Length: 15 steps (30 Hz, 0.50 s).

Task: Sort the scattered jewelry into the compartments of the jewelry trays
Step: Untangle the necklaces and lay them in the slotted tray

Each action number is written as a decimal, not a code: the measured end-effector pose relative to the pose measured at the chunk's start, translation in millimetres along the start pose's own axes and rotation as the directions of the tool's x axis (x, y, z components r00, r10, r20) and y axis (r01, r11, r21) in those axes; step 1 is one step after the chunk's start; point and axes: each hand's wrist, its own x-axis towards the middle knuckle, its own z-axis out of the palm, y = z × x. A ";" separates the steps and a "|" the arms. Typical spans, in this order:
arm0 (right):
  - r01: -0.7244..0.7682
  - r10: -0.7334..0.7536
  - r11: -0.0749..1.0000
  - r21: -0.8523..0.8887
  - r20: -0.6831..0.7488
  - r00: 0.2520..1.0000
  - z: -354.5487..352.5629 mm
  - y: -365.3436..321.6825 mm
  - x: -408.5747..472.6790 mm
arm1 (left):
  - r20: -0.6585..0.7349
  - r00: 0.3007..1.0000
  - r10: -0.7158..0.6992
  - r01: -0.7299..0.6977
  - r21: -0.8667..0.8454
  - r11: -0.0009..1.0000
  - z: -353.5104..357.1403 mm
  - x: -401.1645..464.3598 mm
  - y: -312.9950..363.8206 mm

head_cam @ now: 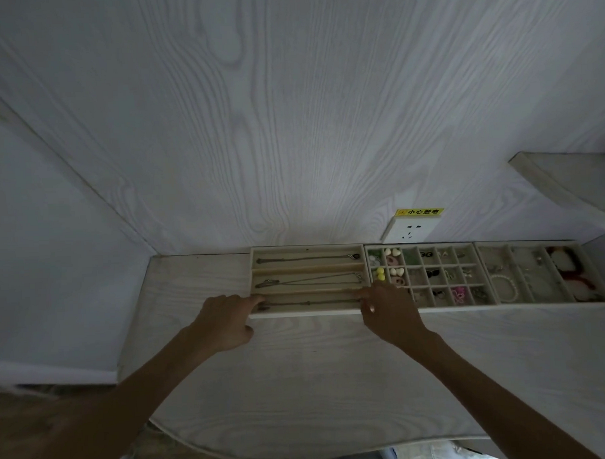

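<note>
Left hand (225, 319): arm extended, fingers curled, fingertips at the left end of the front slot of the beige three-slot necklace tray (308, 284), pinching the thin dark chain necklace (310, 302) lying there. Right hand (388, 310): fingers bent, holding the same chain's right end. Trays: three, side by side, touching, at the back of the pale wood-grain surface (299, 373); beige many-celled middle tray (422, 276); beige long-slotted right tray (542, 276). Necklaces: three, one per slot, stretched lengthwise.

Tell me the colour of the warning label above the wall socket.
Yellow with black characters; the warning label shows in the head view.
</note>
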 end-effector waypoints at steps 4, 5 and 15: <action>0.140 -0.139 0.990 -0.034 0.015 0.990 14.6 -18.6 1.4 | -0.040 0.999 -0.019 0.020 0.032 0.999 1.7 1.5 4.4; 0.161 -0.158 0.985 -0.065 0.044 0.986 17.2 -24.3 3.2 | -0.044 0.999 -0.021 0.022 0.035 0.999 2.4 1.8 4.2; 0.244 -0.218 0.955 -0.167 0.163 0.962 30.0 -46.6 15.4 | -0.012 0.999 -0.047 0.047 0.042 0.998 6.7 0.6 -7.3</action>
